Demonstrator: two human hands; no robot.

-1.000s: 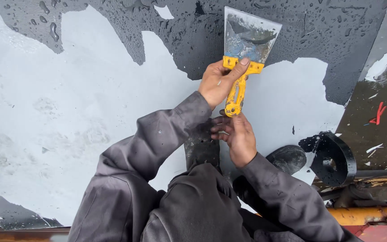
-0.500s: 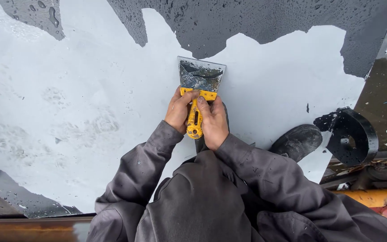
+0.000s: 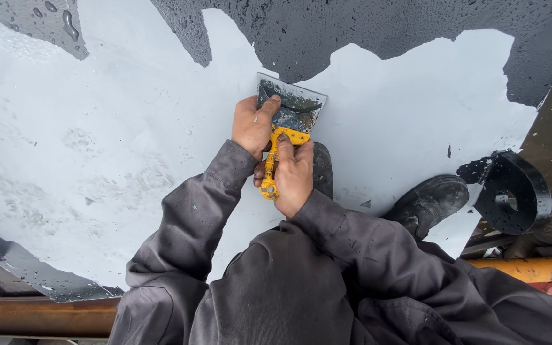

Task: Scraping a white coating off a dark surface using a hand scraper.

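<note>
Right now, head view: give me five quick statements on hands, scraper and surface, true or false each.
1. Both hands are on the scraper. True: the left hand is at the blade, the right hand on the handle.
2. The handle is red. False: it is yellow.
3. The blade rests on the white coating. True.
4. The whole surface is white. False: a dark wet area runs along the top.
5. The black boot lies left of the hands. False: it is to their right, near a black disc.
</note>
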